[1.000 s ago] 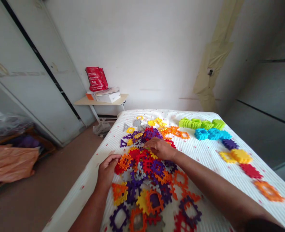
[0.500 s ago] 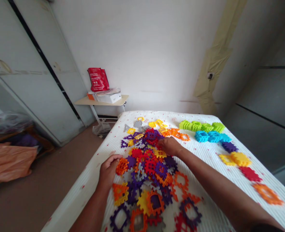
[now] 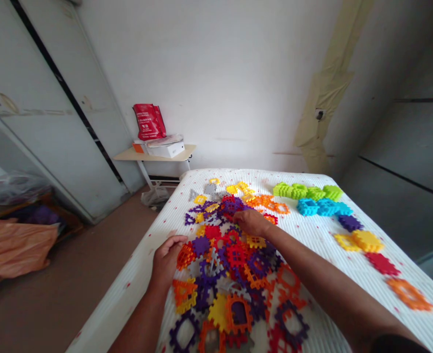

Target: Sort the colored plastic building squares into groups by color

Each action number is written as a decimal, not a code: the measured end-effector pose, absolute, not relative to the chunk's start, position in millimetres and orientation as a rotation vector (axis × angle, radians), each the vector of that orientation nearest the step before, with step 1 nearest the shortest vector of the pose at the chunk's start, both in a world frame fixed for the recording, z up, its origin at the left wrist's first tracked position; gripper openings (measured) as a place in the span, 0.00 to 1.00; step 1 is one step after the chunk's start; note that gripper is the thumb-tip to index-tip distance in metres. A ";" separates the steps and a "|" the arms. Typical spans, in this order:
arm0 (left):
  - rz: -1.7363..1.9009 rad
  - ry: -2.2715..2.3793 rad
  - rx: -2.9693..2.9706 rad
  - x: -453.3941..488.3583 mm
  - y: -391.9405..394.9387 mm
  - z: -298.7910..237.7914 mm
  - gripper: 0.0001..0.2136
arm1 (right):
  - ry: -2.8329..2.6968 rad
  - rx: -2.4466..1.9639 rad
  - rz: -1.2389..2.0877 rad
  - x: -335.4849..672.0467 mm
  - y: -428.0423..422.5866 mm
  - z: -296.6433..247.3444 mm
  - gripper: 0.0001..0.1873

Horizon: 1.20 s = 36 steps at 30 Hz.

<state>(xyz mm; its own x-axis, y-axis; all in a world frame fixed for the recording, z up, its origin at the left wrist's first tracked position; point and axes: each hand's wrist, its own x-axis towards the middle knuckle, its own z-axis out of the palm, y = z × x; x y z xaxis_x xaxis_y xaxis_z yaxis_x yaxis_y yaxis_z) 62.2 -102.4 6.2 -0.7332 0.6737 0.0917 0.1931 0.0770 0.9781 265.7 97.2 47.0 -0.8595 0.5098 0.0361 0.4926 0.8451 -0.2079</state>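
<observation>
A heap of interlocking plastic waffle-block pieces (image 3: 220,274) in purple, red, orange, yellow and grey lies spread on a white ribbed mattress (image 3: 312,235). My right hand (image 3: 251,222) reaches over the heap's far part, fingertips down among red and purple pieces. What lies under those fingers is hidden. My left hand (image 3: 167,260) rests at the heap's left side, fingers slightly curled, touching an orange piece (image 3: 186,256). Both forearms are bare. Several joined blocks stand in rows at right, lime green (image 3: 306,192) and blue (image 3: 321,207).
Purple (image 3: 349,223), yellow (image 3: 367,240), red (image 3: 381,264) and orange (image 3: 409,294) stacks lie along the mattress's right side. A small table (image 3: 128,155) holds a red bag (image 3: 149,121) and white box (image 3: 165,149). Floor lies left of the mattress.
My right hand has moved left and back over the heap since the last frame. Pieces below it have shifted toward the lower right. My left hand has stayed nearly still.
</observation>
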 end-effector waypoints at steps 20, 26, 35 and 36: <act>1.699 2.004 0.885 58.0 -101.6 0.9 0.12 | -3.015 -0.523 0.152 274.5 96.2 51.9 0.17; 1.692 2.024 0.902 61.0 -103.5 5.7 0.11 | -2.818 -0.694 0.266 290.6 100.1 54.6 0.08; 1.676 2.010 0.878 58.2 -103.6 2.6 0.13 | -2.188 -0.946 0.893 350.0 110.5 57.1 0.07; 1.663 2.004 0.863 57.2 -103.5 1.3 0.14 | -2.117 -0.967 0.990 359.4 109.8 56.3 0.08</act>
<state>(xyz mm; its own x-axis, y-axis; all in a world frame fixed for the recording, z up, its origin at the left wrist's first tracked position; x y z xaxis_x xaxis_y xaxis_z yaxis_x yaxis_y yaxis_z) 57.2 -103.5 1.3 -0.7318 0.6765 0.0831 0.2066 0.1040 0.9729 359.4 109.8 56.3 -0.5524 0.8069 0.2093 0.3566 0.4557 -0.8156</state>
